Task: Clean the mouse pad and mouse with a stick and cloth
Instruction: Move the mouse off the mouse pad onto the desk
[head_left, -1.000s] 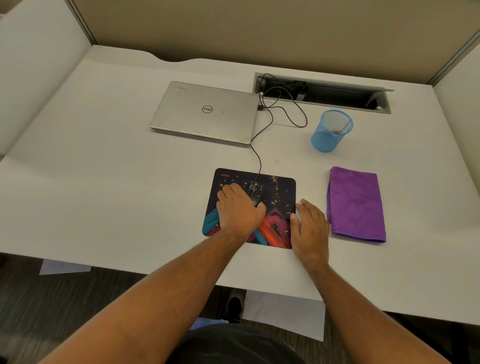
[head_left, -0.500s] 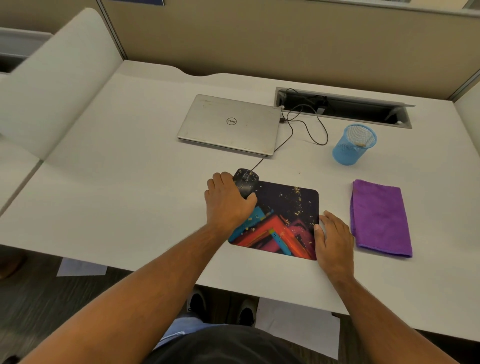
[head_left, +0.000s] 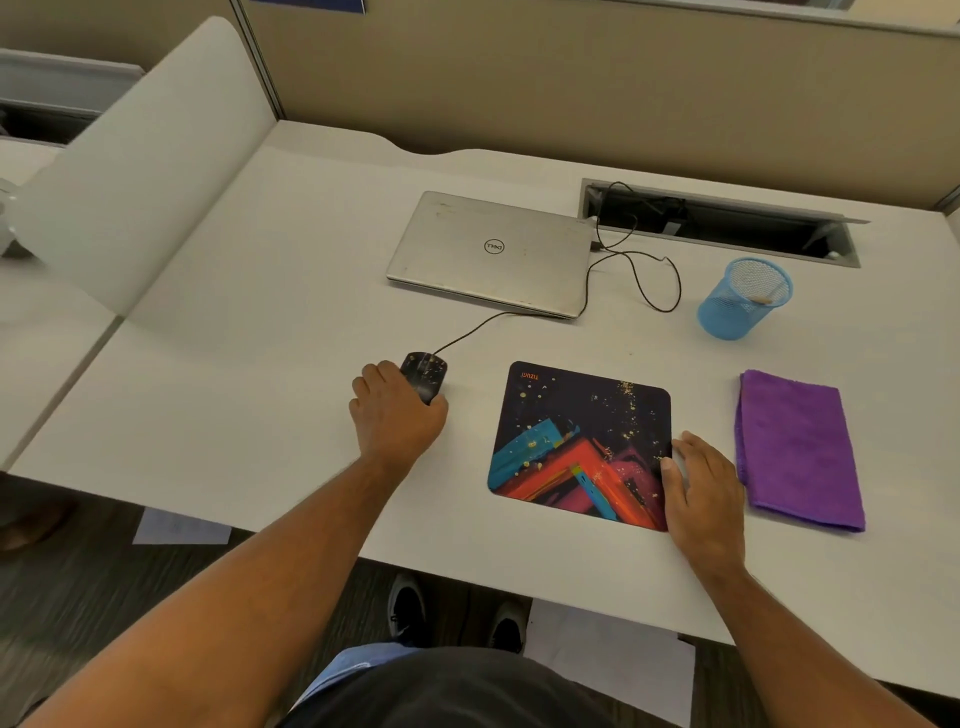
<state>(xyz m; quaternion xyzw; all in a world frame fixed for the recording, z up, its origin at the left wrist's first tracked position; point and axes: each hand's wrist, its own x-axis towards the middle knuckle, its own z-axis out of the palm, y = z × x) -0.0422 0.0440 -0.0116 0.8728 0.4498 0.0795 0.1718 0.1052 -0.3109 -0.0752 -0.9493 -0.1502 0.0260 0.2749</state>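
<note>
The left hand (head_left: 397, 421) is gripping the black mouse (head_left: 426, 375) on the bare white counter (head_left: 249, 395), well left of the mouse pad (head_left: 576, 441). The right hand (head_left: 701, 486) is lying flat with relaxed fingers, pressing the pad's right edge. A folded purple cloth (head_left: 797, 449) is lying just beside that hand. A blue mesh cup (head_left: 743, 299) is standing behind the cloth, with something small and tan showing inside.
</note>
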